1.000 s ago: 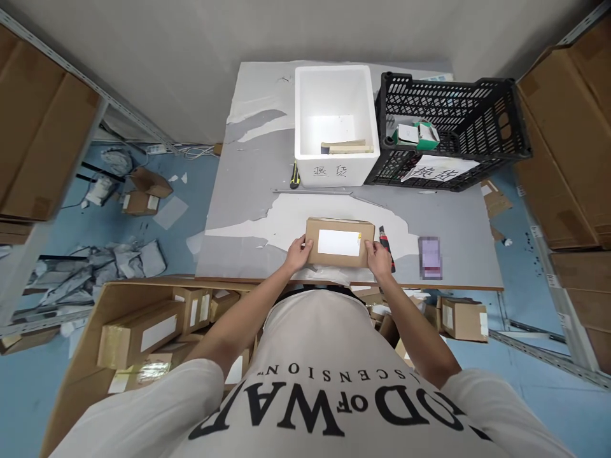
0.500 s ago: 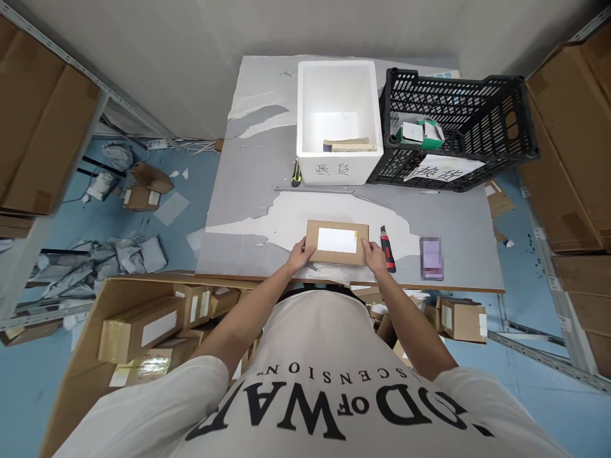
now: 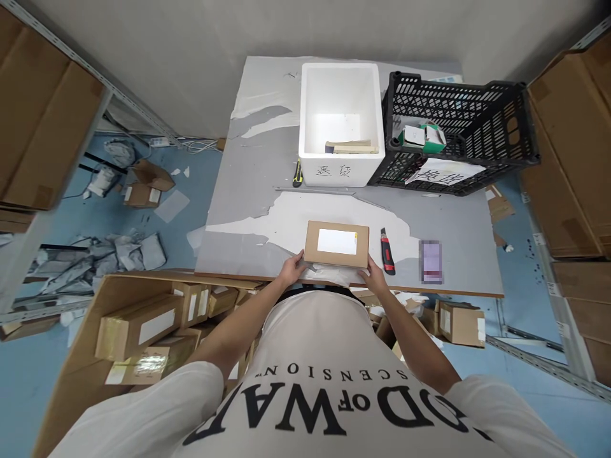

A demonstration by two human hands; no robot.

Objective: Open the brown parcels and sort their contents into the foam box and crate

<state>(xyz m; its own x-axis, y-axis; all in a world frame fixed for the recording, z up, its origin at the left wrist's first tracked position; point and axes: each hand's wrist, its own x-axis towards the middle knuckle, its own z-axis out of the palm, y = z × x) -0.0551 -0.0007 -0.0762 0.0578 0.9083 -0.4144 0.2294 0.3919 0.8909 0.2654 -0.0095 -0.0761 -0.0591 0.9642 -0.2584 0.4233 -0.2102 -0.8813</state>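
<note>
A brown cardboard box point(image 3: 313, 243) with a white label lies on the table in front of me. My left hand point(image 3: 291, 268) is at its near left corner, fingertips against or very close to the edge. At the near right corner is my right hand point(image 3: 375, 278), one finger along the side and the thumb spread apart below the front edge. Both hands look loosened, with thumbs off the box's top. To the right lies a red and black utility knife point(image 3: 387, 253). Some of the fingers are hidden beside the box.
A white foam bin point(image 3: 341, 170) and a black plastic crate point(image 3: 458, 137) stand behind. Near the bin lies a yellow and black cutter point(image 3: 298, 173). A blurred phone-like item point(image 3: 431, 261) is on the right. Below the table edge, a large carton point(image 3: 71, 381) holds several boxes.
Both hands have slid down the box's sides toward its near corners, and the right thumb has come off it. The box has stayed almost in place.
</note>
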